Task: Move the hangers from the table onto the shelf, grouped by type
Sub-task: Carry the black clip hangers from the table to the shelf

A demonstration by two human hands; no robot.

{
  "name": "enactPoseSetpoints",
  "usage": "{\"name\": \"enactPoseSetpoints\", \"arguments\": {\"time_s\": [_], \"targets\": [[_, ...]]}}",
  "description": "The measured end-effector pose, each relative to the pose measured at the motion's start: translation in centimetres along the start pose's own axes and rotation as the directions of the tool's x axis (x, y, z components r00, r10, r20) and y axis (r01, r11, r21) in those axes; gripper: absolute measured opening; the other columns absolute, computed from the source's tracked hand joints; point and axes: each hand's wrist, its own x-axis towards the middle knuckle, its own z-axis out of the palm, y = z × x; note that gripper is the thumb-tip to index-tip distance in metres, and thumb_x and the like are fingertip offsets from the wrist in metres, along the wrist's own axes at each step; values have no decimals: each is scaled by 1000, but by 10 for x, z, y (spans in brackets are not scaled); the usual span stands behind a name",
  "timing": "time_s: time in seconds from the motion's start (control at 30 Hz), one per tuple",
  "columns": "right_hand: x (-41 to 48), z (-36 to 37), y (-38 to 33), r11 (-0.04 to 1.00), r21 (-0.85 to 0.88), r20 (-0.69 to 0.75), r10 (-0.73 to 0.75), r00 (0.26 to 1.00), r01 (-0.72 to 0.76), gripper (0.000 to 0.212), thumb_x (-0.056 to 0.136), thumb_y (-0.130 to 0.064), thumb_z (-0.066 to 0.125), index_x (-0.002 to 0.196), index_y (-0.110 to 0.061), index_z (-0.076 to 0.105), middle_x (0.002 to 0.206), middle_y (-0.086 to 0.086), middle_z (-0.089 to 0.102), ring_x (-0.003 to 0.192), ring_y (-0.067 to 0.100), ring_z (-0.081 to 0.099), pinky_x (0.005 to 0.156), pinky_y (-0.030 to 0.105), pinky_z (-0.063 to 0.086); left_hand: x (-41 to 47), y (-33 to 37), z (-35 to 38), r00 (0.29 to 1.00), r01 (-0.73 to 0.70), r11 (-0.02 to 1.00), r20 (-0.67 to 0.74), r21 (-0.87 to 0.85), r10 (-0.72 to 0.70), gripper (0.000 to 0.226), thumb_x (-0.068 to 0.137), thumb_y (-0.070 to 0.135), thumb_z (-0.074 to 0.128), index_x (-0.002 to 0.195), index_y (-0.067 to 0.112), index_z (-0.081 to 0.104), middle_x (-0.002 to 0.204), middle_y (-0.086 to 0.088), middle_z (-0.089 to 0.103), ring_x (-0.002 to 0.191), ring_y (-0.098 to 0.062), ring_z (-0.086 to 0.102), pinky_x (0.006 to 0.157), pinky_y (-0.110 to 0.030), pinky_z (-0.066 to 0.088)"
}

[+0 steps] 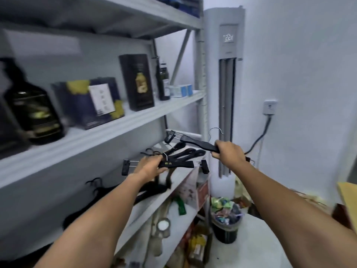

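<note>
My left hand point(150, 165) grips a black clip hanger point(179, 164) with gold lettering, held level over the middle shelf board point(185, 176) of a grey metal rack. My right hand point(228, 152) grips a second black clip hanger point(197, 142) by its bar, raised a little higher and further right, its wire hook pointing up. A pile of plain black hangers point(185, 152) lies on the shelf board just behind the left hand's hanger. More black hangers point(148, 190) lie further left on the same board, partly hidden by my left forearm.
The shelf above point(108, 130) carries dark bottles, boxes and a small white carton. A tall white air conditioner point(225, 74) stands right of the rack. A full bin point(226, 219) sits on the floor below it. The lower shelf holds clutter. A wooden edge point(347, 198) shows at the right.
</note>
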Motion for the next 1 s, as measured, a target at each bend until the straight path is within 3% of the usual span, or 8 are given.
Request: {"name": "enactPoseSetpoints", "arguments": {"time_s": [0.2, 0.43, 0.57, 0.7, 0.87, 1.0], "targets": [[-28, 17, -106, 987, 44, 36, -153, 988, 152, 30, 92, -35, 58, 110, -11, 55, 109, 12, 65, 102, 32, 61, 71, 34, 41, -103, -80, -18, 995, 95, 995, -8, -22, -95, 30, 91, 45, 55, 101, 17, 56, 108, -2, 66, 99, -22, 61, 78, -31, 41], [-79, 22, -194, 967, 79, 79, -247, 966, 241, 24, 91, -35, 57, 98, -14, 50, 104, 13, 66, 99, 34, 63, 67, 35, 37, -196, -130, -31, 980, 195, 980, 29, 36, -196, 31, 93, 44, 51, 109, 18, 55, 110, -2, 63, 105, -22, 58, 93, -36, 41], [-106, 26, -230, 956, 98, 115, -286, 951, 276, 22, 93, -35, 55, 91, -17, 42, 105, 13, 65, 99, 34, 62, 69, 34, 36, -242, -149, -33, 964, 261, 964, 46, 39, -263, 31, 93, 44, 52, 108, 17, 54, 108, -2, 64, 103, -22, 60, 92, -36, 42], [-123, 32, -257, 946, 102, 138, -319, 938, 307, 26, 94, -33, 53, 107, -11, 53, 105, 12, 64, 99, 33, 61, 69, 34, 38, -282, -162, -32, 950, 307, 950, 48, 66, -310, 31, 94, 44, 50, 109, 17, 54, 110, -1, 65, 104, -22, 59, 90, -34, 38], [-131, 37, -289, 914, 97, 148, -405, 902, 394, 23, 94, -34, 54, 96, -12, 50, 102, 11, 65, 96, 33, 62, 66, 32, 38, -327, -180, -33, 905, 414, 902, 53, 125, -423, 35, 95, 45, 47, 114, 16, 54, 114, -2, 65, 108, -22, 60, 94, -33, 39], [-133, 44, -318, 881, 134, 152, -471, 869, 454, 26, 93, -34, 56, 104, -11, 59, 98, 10, 66, 90, 31, 64, 64, 31, 39, -363, -195, -33, 846, 519, 848, 79, 106, -528, 35, 95, 46, 47, 113, 16, 53, 114, -3, 64, 106, -21, 59, 97, -34, 38]]}}
